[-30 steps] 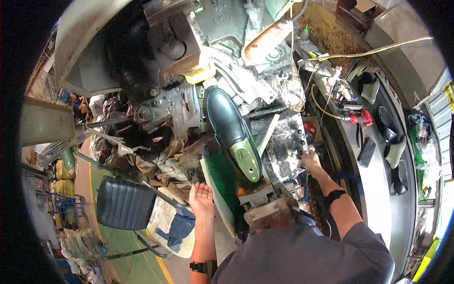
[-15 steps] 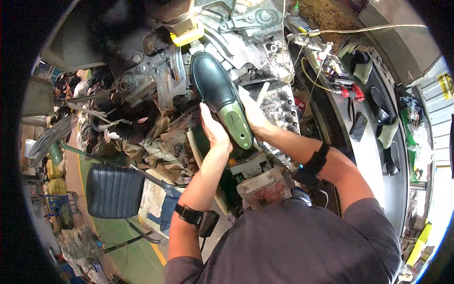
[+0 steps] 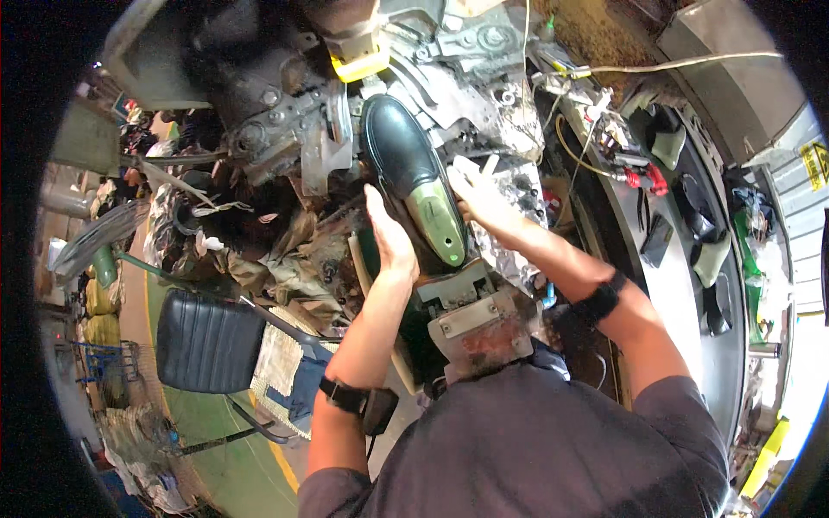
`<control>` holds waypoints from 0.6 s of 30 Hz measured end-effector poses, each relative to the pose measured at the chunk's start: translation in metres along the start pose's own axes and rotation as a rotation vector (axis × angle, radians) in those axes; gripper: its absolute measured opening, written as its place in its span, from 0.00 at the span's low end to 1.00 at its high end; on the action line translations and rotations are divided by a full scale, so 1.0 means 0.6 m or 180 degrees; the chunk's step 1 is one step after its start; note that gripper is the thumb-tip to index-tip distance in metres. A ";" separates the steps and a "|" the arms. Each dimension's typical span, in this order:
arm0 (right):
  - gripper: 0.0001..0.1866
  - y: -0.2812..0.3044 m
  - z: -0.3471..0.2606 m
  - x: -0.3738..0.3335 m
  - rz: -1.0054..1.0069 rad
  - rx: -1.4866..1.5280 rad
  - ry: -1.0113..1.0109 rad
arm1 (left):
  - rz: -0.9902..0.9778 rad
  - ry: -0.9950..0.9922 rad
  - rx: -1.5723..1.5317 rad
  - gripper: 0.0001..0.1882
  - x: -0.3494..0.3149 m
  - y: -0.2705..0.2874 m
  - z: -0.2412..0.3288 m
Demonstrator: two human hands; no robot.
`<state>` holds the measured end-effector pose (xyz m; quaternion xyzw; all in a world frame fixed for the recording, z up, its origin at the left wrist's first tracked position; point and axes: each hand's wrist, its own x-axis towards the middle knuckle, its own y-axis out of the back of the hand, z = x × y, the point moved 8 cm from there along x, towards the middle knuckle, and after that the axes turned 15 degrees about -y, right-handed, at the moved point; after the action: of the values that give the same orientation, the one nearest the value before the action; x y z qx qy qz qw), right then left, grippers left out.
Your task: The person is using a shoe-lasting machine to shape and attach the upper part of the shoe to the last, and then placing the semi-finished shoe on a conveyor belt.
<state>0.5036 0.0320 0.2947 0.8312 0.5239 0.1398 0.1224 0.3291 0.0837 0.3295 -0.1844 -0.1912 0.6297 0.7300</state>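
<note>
Left hand (image 3: 394, 243) and right hand (image 3: 486, 200) have neared the glossy black shoe (image 3: 409, 162), fingers (image 3: 375, 205) unclenched.

Near the centre of the frame, whether the left hand (image 3: 393, 242) or right hand (image 3: 485, 203) touches the dark shoe (image 3: 401, 142) cannot be told. Marks on the green last (image 3: 434, 220) are too small to read. At lower left, the left forearm (image 3: 363, 332) hides part of a blue cloth (image 3: 300, 401); the lower edge cuts off the grey shirt (image 3: 518, 449)
</note>
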 end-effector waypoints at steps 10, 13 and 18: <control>0.14 0.101 -0.036 -0.149 0.0044 -0.1844 -0.0046 | -0.0252 -0.2020 0.3448 0.55 -0.100 -0.071 0.101; 0.13 0.105 -0.036 -0.147 0.0324 -0.1523 0.0002 | -0.0274 -0.2176 0.3404 0.54 -0.100 -0.065 0.098; 0.13 0.109 -0.019 -0.149 0.0407 -0.1322 -0.0053 | -0.0398 -0.2220 0.3257 0.54 -0.102 -0.067 0.095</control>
<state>0.5176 -0.0759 0.3190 0.8209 0.4290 0.2453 0.2862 0.3256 0.0189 0.3962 0.4169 -0.1029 0.6208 0.6559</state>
